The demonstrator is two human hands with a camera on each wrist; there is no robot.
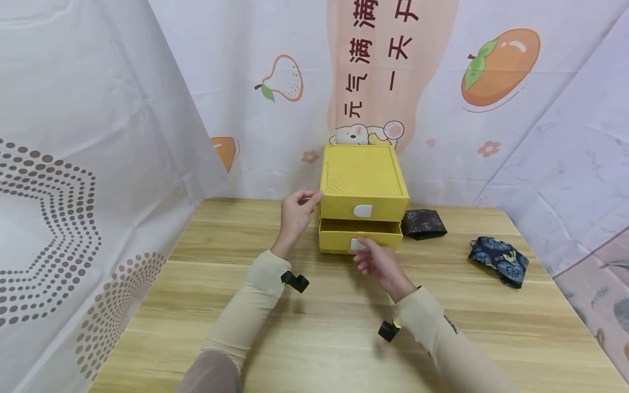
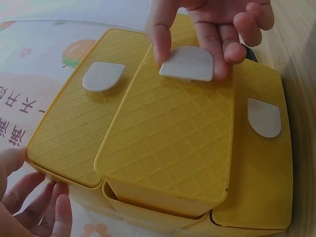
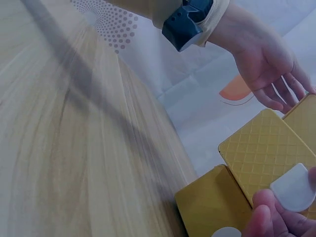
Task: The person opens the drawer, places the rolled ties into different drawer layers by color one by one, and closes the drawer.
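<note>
Two hands share this: my left hand [image 1: 295, 214] braces the yellow plastic drawer cabinet [image 1: 362, 180] on the wooden worktop [image 1: 314, 327], while my right hand [image 1: 378, 263] pinches the partly open drawer's white tab handle [image 1: 358, 245], a grip I think could slip if jerked.

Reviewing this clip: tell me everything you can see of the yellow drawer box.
The yellow drawer box looks like plastic with a quilted diamond texture and stands upright at the back middle of the wooden table. Its drawers carry white half-round handles. The lower drawer is pulled partly out. The left hand touches the box's left side; the right hand pinches the lower drawer's handle.
</note>
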